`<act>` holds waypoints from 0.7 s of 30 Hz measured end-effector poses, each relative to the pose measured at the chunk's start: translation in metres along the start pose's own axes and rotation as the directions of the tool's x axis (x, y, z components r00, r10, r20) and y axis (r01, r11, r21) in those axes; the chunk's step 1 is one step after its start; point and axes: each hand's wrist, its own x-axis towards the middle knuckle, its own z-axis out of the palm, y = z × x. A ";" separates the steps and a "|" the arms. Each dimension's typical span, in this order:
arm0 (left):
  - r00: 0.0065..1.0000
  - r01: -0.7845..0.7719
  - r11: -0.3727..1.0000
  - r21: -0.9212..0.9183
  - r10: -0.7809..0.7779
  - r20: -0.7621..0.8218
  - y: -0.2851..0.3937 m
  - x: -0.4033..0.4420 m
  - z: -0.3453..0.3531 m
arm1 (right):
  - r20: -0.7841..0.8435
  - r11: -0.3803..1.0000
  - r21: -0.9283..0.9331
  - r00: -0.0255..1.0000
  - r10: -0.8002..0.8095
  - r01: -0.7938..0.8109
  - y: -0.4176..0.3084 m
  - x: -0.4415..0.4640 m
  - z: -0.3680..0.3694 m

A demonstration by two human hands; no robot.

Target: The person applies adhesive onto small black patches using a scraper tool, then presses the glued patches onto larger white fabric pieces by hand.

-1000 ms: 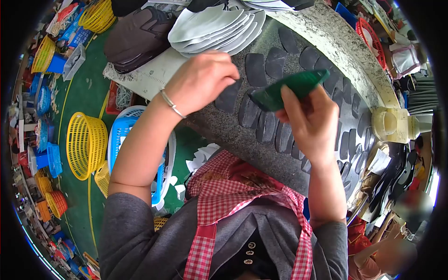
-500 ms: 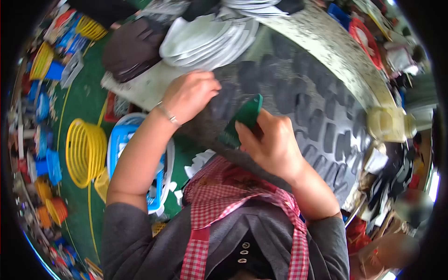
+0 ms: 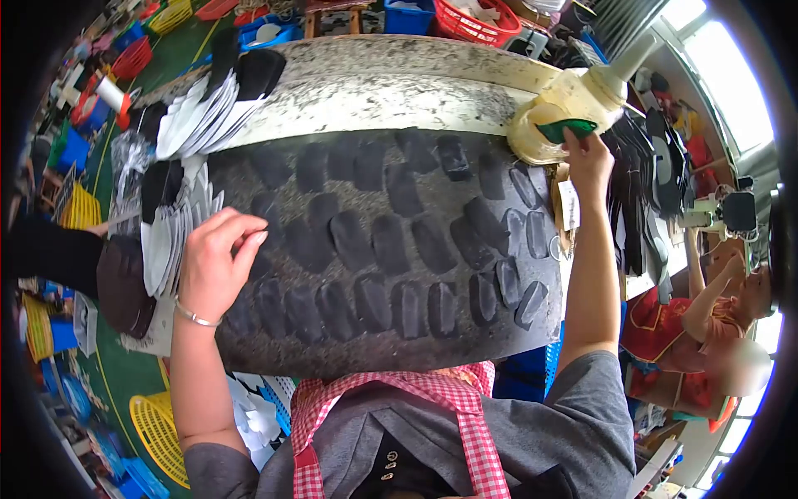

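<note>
My right hand [image 3: 588,162] grips a green spreader [image 3: 567,130] at the mouth of a cream plastic container [image 3: 544,116] on the board's right corner. My left hand [image 3: 218,262], thumb and fingers pressed together, hovers over the left edge of the dark board [image 3: 366,356]; whether something small is between the fingertips is hidden. Several dark oblong pieces [image 3: 389,245] lie in rough rows across the board. White pieces [image 3: 170,241] are stacked beside my left hand, next to a pile of dark brown pieces [image 3: 125,287].
More white pieces [image 3: 204,116] fan out at the back left. Black pieces [image 3: 636,191] hang or lie at the right. A person [image 3: 706,320] is at the far right, and a dark sleeve [image 3: 51,258] reaches in from the left. A yellow basket [image 3: 158,428] stands lower left.
The view has swung right. My right hand has carried the green spreader from over the board to the cream container. My left hand stays near the board's left side.
</note>
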 end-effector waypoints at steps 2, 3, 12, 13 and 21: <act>0.996 -0.088 0.996 -0.036 0.088 0.014 0.005 0.035 0.025 | -0.014 0.998 -0.062 1.000 -0.005 0.004 -0.008 0.001 0.007; 0.992 -0.124 0.991 -0.039 0.125 0.031 0.008 0.052 0.038 | -0.009 0.993 -0.074 0.995 -0.095 0.094 0.009 0.008 0.016; 0.908 -0.325 0.933 -0.156 0.354 0.225 0.062 0.163 0.152 | 0.398 0.667 0.616 0.896 0.196 -0.419 0.032 0.028 0.007; 0.894 -0.349 0.923 -0.163 0.380 0.238 0.066 0.171 0.165 | 0.461 0.623 0.610 0.859 0.224 -0.490 0.031 0.026 0.004; 0.857 -0.456 0.884 -0.102 0.467 0.217 0.095 0.205 0.239 | 0.467 0.863 0.372 0.872 0.145 -0.343 -0.035 -0.028 0.024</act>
